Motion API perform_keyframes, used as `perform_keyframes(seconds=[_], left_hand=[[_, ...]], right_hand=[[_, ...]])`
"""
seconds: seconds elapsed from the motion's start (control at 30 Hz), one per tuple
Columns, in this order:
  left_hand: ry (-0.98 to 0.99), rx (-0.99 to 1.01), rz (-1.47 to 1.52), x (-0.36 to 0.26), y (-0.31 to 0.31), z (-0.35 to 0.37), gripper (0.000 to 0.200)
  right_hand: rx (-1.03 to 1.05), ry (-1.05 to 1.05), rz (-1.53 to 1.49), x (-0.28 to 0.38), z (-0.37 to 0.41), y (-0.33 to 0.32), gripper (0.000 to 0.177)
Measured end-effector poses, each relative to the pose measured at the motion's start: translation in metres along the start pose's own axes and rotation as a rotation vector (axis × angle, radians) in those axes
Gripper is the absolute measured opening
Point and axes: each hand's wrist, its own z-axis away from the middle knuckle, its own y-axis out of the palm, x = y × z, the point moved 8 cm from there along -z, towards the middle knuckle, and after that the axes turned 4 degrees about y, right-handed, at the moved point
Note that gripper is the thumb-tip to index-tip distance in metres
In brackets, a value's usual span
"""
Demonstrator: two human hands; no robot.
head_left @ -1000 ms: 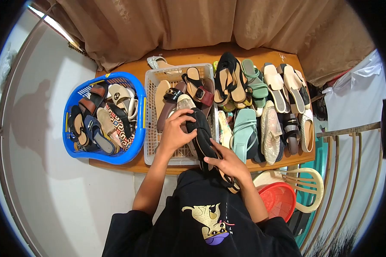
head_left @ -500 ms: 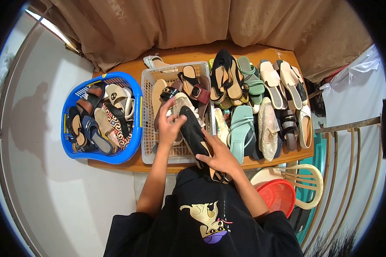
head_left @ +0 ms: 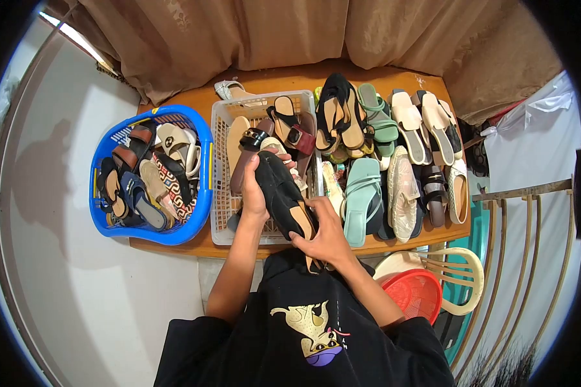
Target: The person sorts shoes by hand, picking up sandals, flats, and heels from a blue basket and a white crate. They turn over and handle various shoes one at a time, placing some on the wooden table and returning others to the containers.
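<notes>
Between my two hands is a black sandal (head_left: 278, 191) with a tan insole, tilted with its toe pointing away from me. My left hand (head_left: 257, 193) wraps round the toe end from the left side. On the right, my right hand (head_left: 325, 233) grips the heel part, thumb over the insole. The sandal is above the near edge of a white plastic basket (head_left: 223, 240). Inside that basket lie several sandals, among them a dark red sandal (head_left: 301, 140) with a buckle and a tan-soled sandal (head_left: 237, 138).
Left of the white basket stands a blue basket (head_left: 208, 187) full of footwear. Rows of footwear, including mint green sandals (head_left: 363, 193) and cream slides (head_left: 407, 119), cover the right of the wooden table (head_left: 284, 76). A red basket (head_left: 414, 293) sits on a cream plastic chair (head_left: 472, 277).
My left hand has closed round the toe end of the black sandal, its fingers raised before. The sandal has shifted slightly left and turned a little.
</notes>
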Motion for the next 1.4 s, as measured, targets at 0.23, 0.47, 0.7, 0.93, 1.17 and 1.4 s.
perform_keyframes(seconds=[0.23, 0.47, 0.7, 0.93, 1.17, 1.4], left_hand=[[0.036, 0.033, 0.049, -0.001, 0.016, 0.015, 0.049], [0.018, -0.041, 0.071, 0.009, 0.010, 0.018, 0.052], [0.166, -0.146, 0.115, -0.028, -0.019, -0.010, 0.053], [0.107, -0.193, 0.325, -0.056, -0.038, -0.019, 0.053], [0.015, -0.076, 0.402, -0.028, -0.032, -0.020, 0.051], [-0.045, -0.015, 0.334, -0.019, -0.014, -0.008, 0.050]], right_hand=[[-0.060, 0.001, -0.017, 0.012, 0.001, -0.003, 0.069], [-0.062, 0.007, 0.009, 0.016, -0.001, -0.007, 0.070], [0.112, -0.006, 0.216, 0.042, -0.017, -0.025, 0.096], [0.091, -0.132, 0.112, 0.056, 0.008, -0.019, 0.088], [-0.058, -0.231, 0.084, 0.055, 0.012, -0.014, 0.070], [-0.175, -0.265, 0.076, 0.046, 0.022, -0.010, 0.061]])
